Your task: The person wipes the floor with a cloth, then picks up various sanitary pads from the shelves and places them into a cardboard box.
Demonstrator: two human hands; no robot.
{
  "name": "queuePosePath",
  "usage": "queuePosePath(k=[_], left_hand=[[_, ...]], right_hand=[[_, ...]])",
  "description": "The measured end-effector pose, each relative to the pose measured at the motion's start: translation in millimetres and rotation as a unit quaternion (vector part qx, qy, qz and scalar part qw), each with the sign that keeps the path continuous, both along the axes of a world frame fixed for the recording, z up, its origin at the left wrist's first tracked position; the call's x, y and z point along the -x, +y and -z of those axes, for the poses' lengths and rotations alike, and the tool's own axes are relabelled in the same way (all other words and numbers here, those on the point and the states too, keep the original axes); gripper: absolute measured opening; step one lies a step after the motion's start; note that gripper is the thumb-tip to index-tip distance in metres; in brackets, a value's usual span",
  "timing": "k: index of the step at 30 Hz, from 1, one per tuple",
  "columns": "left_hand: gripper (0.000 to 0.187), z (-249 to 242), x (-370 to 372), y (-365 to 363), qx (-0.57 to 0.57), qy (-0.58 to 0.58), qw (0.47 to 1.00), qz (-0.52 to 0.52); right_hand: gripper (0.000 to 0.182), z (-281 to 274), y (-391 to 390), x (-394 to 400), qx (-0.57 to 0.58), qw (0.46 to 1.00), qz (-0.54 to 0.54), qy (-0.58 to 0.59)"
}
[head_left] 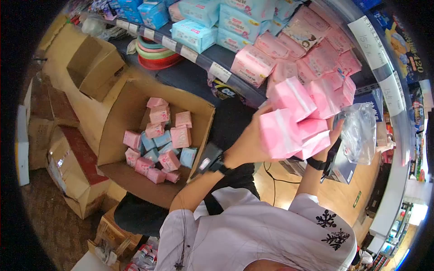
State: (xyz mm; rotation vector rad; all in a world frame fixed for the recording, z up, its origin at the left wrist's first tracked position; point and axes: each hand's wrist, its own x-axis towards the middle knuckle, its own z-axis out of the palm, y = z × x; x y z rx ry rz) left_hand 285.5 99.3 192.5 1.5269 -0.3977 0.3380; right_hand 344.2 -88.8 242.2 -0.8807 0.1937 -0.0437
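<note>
Between my two hands sits a cluster of several pink sanitary pad packs (281,133), held in front of the shelf. My left hand (247,141) grips the cluster from its left side, fingers partly hidden behind the packs. On the other side, my right hand (333,137) presses against the packs with its fingers along their edge. A crumpled clear plastic bag (360,133) hangs right beside my right hand. Just beyond the cluster, more pink packs (323,58) lie in a loose heap on the shelf, next to an upright pink pack (253,65).
Light blue packs (194,35) are stacked along the shelf, whose edge (221,71) carries price labels. Below left, an open cardboard box (149,185) holds small pink and blue packs (169,160). Coloured basins (156,56) stand under the shelf. More cartons (74,167) crowd the left.
</note>
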Motion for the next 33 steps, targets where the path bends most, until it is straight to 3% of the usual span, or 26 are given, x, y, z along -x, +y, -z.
queuePosePath(k=[1, 3, 5, 8, 10, 12, 13, 14, 16, 19, 21, 24, 26, 28, 30, 32, 33], left_hand=[[0.108, 2.3, 8.9, 12.0, -0.011, 0.003, 1.0, -0.011], [0.105, 7.0, 30.3, 42.7, -0.036, 0.027, 0.998, -0.042], [0.103, 15.1, 51.4, 75.0, -0.06, 0.064, 0.993, -0.085], [0.099, 31.5, 92.5, 126.4, -0.091, 0.15, 0.97, -0.167], [0.097, 44.8, 123.6, 163.1, -0.105, 0.222, 0.942, -0.228], [0.095, 53.9, 148.4, 188.9, -0.101, 0.271, 0.914, -0.284], [0.094, 50.5, 154.8, 197.0, -0.094, 0.283, 0.904, -0.307], [0.085, 37.0, 152.9, 195.3, -0.041, 0.261, 0.899, -0.348], [0.079, 72.2, 163.6, 206.7, -0.018, 0.272, 0.891, -0.364], [0.068, 80.0, 163.7, 203.9, 0.048, 0.31, 0.876, -0.365], [0.066, 86.7, 153.5, 197.8, 0.036, 0.309, 0.893, -0.325], [0.063, 97.4, 121.9, 185.5, 0.063, 0.313, 0.904, -0.284], [0.063, 111.4, 104.3, 174.2, 0.083, 0.301, 0.913, -0.263], [0.065, 122.4, 88.8, 164.9, -0.079, 0.283, 0.923, -0.25], [0.066, 121.1, 76.6, 162.0, -0.078, 0.263, 0.934, -0.229], [0.072, 102.5, 63.1, 162.0, -0.08, 0.248, 0.945, -0.198], [0.072, 89.4, 53.1, 165.8, -0.08, 0.246, 0.945, -0.2]], right_hand=[[0.058, 22.8, -7.1, -0.4, -0.035, 0.995, -0.083, -0.048], [0.065, 38.6, 26.9, 2.3, 0.07, 0.993, -0.083, -0.042], [0.059, 41.5, 79.8, 14.8, 0.128, 0.987, -0.068, -0.069], [0.048, 37.9, 154.0, 39.7, 0.037, 0.973, -0.166, -0.153], [0.044, 33.3, 188.6, 54.0, 0.064, 0.96, -0.219, -0.16], [0.04, 67.2, 200.1, 53.4, 0.214, 0.885, -0.305, -0.279], [0.039, 71.8, 206.3, 52.9, 0.341, 0.81, -0.329, -0.346], [0.032, 74.4, 208.5, 59.8, 0.306, 0.827, -0.384, -0.274], [0.029, 67.3, 198.9, 56.5, 0.376, 0.805, -0.318, -0.33], [0.031, 62.0, 166.1, 27.3, 0.478, 0.763, -0.153, -0.407], [0.031, 48.5, 150.3, 16.7, 0.548, 0.748, -0.055, -0.371], [0.03, 71.4, 136.5, 0.1, 0.566, 0.741, -0.06, -0.357], [0.029, 82.1, 134.6, -0.4, 0.433, 0.845, -0.224, -0.22], [0.027, 77.2, 135.6, -4.6, 0.468, 0.821, -0.19, -0.265], [0.028, 62.5, 131.2, -22.1, 0.506, 0.785, -0.115, -0.338], [0.034, 51.6, 125.8, -58.6, 0.431, 0.839, -0.07, -0.326], [0.037, 23.4, 129.7, -66.9, 0.459, 0.83, -0.016, -0.318]])
